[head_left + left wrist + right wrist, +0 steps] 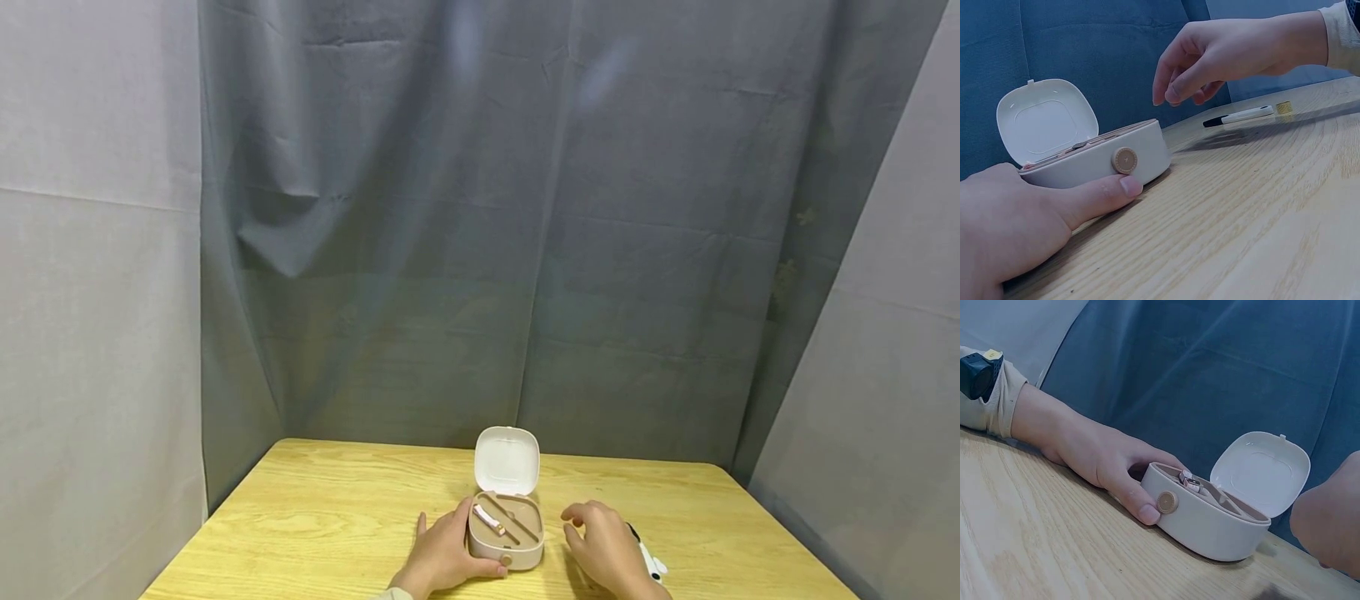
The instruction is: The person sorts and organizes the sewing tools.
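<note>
My left hand (pixel 447 550) grips the left side of a small white box (pixel 507 552), its thumb lying across the front by a round tan button (pixel 1125 160). The box's white lid (pixel 507 461) stands raised at the back. Inside is a tan divided insert (pixel 517 508), and a short pink-and-white strip with a metallic end (pixel 489 520) lies in its left section. To the right of the box, my right hand (pixel 606 546) hovers above the table, fingers loosely bent, with nothing visible in them. In the right wrist view, part of that hand (pixel 1329 515) shows at the right edge.
A white pen-like thing with a black end (pixel 1247 115) lies on the wooden table (pixel 337 500) beyond my right hand, partly hidden by it in the head view. Close to it is a small gold-coloured piece (pixel 1284 107). Grey curtains (pixel 450 250) hang behind the table.
</note>
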`<action>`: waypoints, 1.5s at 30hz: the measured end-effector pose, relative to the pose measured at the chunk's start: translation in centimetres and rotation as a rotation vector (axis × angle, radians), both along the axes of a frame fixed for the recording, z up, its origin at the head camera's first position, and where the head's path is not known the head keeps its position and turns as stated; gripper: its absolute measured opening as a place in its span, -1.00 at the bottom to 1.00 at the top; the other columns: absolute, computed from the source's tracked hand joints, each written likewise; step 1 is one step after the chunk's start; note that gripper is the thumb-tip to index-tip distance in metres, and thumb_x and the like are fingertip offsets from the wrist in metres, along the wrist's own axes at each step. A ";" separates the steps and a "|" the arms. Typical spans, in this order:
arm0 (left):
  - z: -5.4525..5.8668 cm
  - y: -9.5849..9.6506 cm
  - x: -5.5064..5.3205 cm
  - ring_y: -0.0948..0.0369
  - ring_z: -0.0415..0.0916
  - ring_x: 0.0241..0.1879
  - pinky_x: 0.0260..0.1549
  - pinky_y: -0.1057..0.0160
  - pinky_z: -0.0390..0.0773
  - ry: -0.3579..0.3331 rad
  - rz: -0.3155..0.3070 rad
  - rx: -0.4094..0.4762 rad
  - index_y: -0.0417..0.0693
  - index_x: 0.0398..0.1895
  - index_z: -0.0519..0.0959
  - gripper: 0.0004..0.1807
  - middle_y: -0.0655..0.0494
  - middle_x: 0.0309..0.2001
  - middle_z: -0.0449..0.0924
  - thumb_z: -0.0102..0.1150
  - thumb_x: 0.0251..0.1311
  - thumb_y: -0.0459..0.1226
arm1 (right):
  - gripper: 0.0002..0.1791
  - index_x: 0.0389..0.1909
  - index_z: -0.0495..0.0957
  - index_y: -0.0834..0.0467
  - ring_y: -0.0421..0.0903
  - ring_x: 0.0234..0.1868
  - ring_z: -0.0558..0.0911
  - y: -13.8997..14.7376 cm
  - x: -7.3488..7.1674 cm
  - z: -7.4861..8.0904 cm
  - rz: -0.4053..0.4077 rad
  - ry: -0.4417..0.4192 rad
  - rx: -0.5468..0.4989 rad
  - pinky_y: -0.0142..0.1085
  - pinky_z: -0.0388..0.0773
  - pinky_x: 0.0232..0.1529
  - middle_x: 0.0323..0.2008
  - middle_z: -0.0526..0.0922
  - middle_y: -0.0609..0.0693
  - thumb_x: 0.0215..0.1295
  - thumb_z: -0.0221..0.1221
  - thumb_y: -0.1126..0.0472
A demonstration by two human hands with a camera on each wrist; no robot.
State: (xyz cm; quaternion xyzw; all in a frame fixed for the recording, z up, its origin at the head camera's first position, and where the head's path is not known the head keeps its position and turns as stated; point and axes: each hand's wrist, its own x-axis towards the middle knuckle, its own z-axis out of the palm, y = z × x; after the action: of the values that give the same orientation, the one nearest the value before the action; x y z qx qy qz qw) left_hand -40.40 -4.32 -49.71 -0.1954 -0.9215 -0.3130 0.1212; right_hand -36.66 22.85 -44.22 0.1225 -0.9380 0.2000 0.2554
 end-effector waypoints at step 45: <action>0.0 0.0 0.0 -0.07 0.51 0.25 0.23 -0.65 -0.11 0.002 0.000 -0.003 -0.02 0.53 0.28 0.33 0.00 0.28 0.57 0.49 -0.30 0.48 | -0.87 -0.22 0.77 0.09 -0.17 -0.47 0.55 2.3 1.1 -0.2 -0.052 -0.085 -0.021 -0.19 0.50 -0.54 -0.40 0.63 -0.11 0.23 0.35 0.30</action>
State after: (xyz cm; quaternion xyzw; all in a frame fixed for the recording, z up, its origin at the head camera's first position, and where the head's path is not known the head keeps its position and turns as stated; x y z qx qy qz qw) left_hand -40.43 -4.32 -49.76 -0.1958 -0.9219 -0.3114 0.1219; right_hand -35.57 25.20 -44.46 0.0867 -0.9487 0.2082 0.2217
